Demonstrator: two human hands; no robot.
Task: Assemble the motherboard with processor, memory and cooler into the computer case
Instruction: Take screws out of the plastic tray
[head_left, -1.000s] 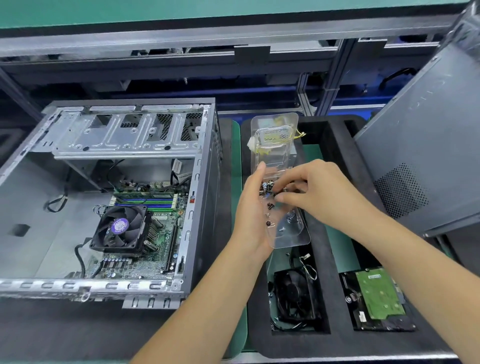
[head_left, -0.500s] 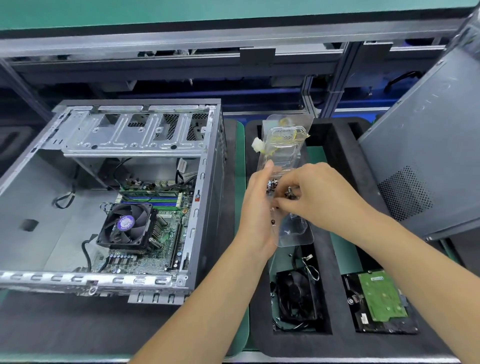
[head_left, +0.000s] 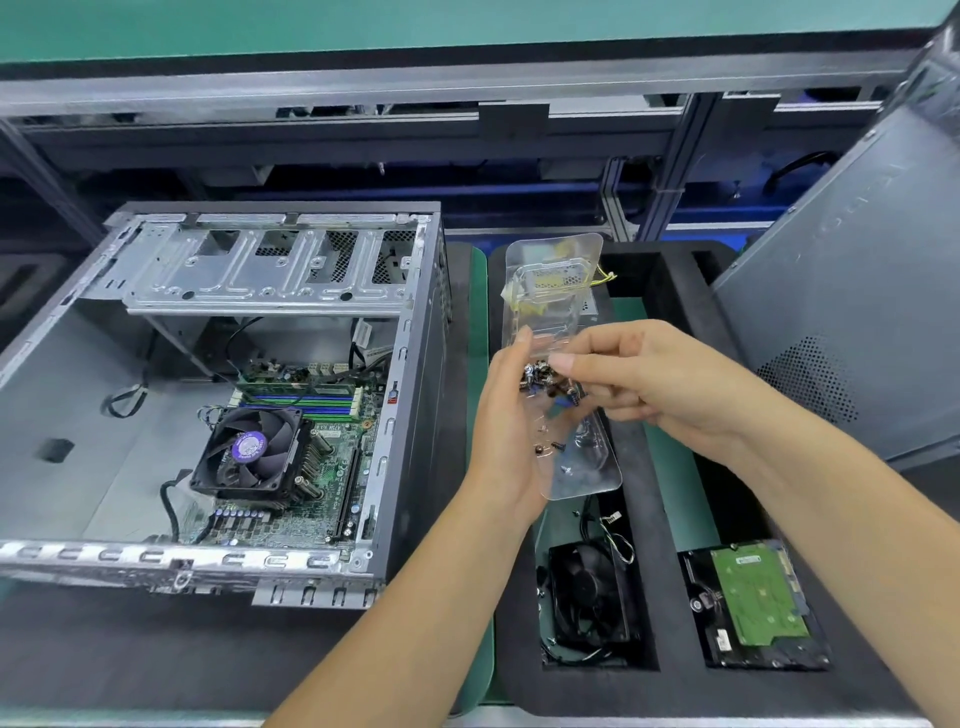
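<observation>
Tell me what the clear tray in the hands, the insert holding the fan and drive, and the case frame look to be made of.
Clear tray: thin moulded plastic, glossy; the screws show through it. Left hand holds it.
Black insert: looks like matte foam, with cut pockets for the fan and hard drive.
Case frame: bare stamped sheet metal, probably steel, dull silver with punched holes.

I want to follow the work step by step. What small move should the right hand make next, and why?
Probably it should pinch one screw and lift it out. The left hand holds the clear plastic tray, the right hand's fingers are at the pile of screws, and the motherboard already lies in the computer case.
</observation>
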